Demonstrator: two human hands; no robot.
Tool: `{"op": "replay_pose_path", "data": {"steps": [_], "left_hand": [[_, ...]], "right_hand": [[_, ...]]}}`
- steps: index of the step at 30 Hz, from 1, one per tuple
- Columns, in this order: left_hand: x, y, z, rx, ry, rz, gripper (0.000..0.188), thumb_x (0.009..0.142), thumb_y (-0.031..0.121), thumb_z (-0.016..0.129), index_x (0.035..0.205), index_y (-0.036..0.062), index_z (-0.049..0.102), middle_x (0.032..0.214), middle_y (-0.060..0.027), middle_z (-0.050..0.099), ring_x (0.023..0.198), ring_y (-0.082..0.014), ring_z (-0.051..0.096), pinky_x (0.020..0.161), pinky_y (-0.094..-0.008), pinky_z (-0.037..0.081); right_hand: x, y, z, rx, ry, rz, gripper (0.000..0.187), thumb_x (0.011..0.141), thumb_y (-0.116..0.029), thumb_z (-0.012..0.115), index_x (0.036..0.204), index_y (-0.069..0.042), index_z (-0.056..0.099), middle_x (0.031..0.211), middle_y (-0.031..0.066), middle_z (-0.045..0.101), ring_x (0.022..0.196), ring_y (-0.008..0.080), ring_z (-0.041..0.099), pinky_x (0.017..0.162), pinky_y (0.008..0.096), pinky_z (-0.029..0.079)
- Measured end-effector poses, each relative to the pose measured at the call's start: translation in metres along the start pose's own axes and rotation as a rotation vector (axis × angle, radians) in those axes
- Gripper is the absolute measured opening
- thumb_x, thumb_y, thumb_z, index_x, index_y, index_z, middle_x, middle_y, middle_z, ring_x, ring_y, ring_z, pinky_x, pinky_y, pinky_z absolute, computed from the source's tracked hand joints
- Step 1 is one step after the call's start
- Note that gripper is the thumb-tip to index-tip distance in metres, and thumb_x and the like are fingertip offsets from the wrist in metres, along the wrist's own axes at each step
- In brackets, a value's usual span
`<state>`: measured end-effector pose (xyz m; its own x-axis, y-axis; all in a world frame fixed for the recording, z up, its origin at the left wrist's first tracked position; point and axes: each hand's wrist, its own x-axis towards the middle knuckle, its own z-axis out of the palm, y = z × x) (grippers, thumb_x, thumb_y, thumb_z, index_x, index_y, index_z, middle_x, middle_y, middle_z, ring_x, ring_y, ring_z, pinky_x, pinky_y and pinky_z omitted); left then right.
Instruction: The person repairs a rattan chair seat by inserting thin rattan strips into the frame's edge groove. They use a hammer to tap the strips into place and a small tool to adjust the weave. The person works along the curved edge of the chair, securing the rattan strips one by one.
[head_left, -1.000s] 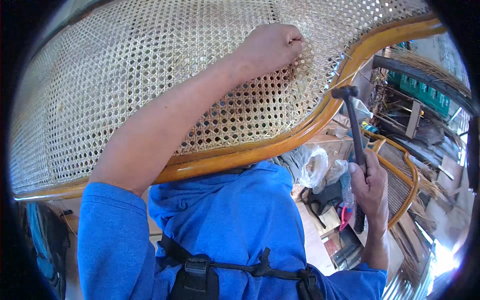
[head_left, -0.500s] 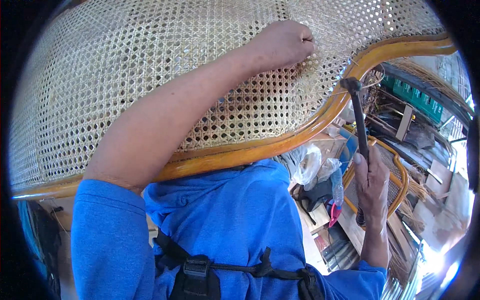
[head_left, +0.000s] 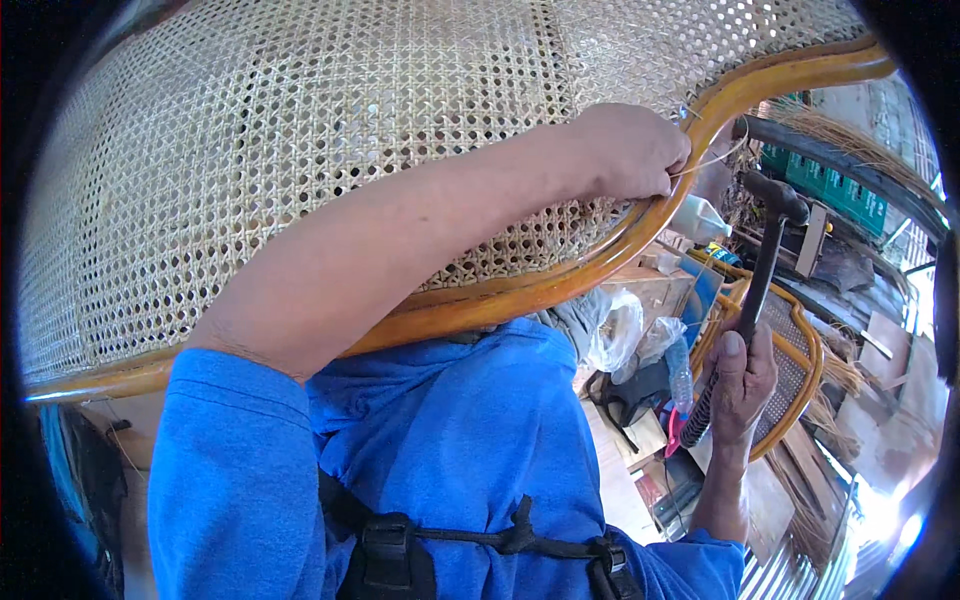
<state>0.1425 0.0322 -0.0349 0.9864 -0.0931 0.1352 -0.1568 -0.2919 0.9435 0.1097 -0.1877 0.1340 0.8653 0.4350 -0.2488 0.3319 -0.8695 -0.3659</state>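
A large panel of woven cane webbing [head_left: 430,110] fills the upper view, bordered by a curved, glossy brown wooden frame [head_left: 520,290]. My left arm reaches across the webbing. At the frame's right-hand curve my left hand [head_left: 635,150] is closed, its fingertips against the wood; what they pinch is hidden. A thin cane strand [head_left: 712,160] runs out to the right from beside those fingertips. My right hand [head_left: 742,375] grips a hammer [head_left: 766,260] by its handle, off the frame's right side. The hammer head is raised, apart from the wood.
Below the frame at right lie clear plastic bags [head_left: 616,330], a plastic bottle [head_left: 678,375] and a smaller cane-panelled wooden frame [head_left: 808,340]. Green crates [head_left: 825,190] and bundles of loose fibre [head_left: 810,120] sit farther right. A white bottle [head_left: 700,218] shows beside the curve.
My left hand has moved right and nearer, from the webbing onto the frame's edge. The hammer has swung right, away from the wood, still in my right hand.
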Motion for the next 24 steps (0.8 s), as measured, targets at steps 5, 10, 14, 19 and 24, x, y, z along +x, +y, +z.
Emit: {"op": "replay_pose_path", "data": {"steps": [5, 10, 14, 19, 24], "left_hand": [[0.010, -0.006, -0.002, 0.095, -0.110, 0.066, 0.021, 0.077, 0.023, 0.061, 0.089, 0.0058, 0.063, 0.075, -0.0120, 0.064, 0.072, -0.0273, 0.062, 0.066, -0.0387, 0.047], [0.011, -0.016, -0.005, -0.075, -0.116, 0.082, 0.018, 0.078, 0.021, 0.062, 0.087, 0.0051, 0.062, 0.066, -0.0089, 0.060, 0.061, -0.0175, 0.058, 0.060, -0.0323, 0.045], [0.007, -0.025, 0.003, -0.142, -0.031, 0.121, 0.013, 0.080, 0.017, 0.060, 0.086, 0.0054, 0.063, 0.064, -0.0063, 0.059, 0.058, -0.0143, 0.055, 0.058, -0.0298, 0.044], [0.007, -0.026, 0.006, -0.148, -0.003, 0.106, 0.010, 0.080, 0.013, 0.059, 0.085, 0.0050, 0.063, 0.062, -0.0027, 0.057, 0.057, -0.0111, 0.052, 0.057, -0.0280, 0.043], [0.011, -0.024, 0.000, -0.280, -0.096, 0.096, 0.008, 0.078, 0.010, 0.058, 0.081, 0.0036, 0.062, 0.061, 0.0014, 0.054, 0.056, -0.0075, 0.049, 0.054, -0.0253, 0.041]], "right_hand": [[-0.005, 0.008, 0.006, 0.111, 0.003, 0.063, 0.024, 0.093, -0.025, 0.051, 0.090, -0.001, 0.054, 0.063, 0.0007, 0.047, 0.054, 0.0064, 0.047, 0.048, 0.0228, 0.037], [-0.005, 0.020, 0.008, 0.011, -0.045, 0.034, 0.024, 0.092, -0.025, 0.052, 0.092, -0.001, 0.054, 0.067, 0.0022, 0.048, 0.055, 0.0085, 0.047, 0.050, 0.0244, 0.038], [-0.001, 0.019, 0.011, -0.024, -0.093, 0.076, 0.025, 0.091, -0.025, 0.052, 0.095, 0.000, 0.054, 0.068, 0.0047, 0.049, 0.059, 0.0121, 0.047, 0.055, 0.0276, 0.041], [0.003, 0.015, 0.014, -0.070, -0.167, 0.093, 0.025, 0.091, -0.024, 0.053, 0.097, 0.000, 0.055, 0.068, 0.0075, 0.051, 0.061, 0.0149, 0.049, 0.058, 0.0302, 0.042], [0.000, 0.015, 0.013, -0.078, -0.181, 0.102, 0.025, 0.091, -0.024, 0.052, 0.099, 0.000, 0.055, 0.068, 0.0097, 0.052, 0.061, 0.0157, 0.050, 0.058, 0.0313, 0.043]]}}
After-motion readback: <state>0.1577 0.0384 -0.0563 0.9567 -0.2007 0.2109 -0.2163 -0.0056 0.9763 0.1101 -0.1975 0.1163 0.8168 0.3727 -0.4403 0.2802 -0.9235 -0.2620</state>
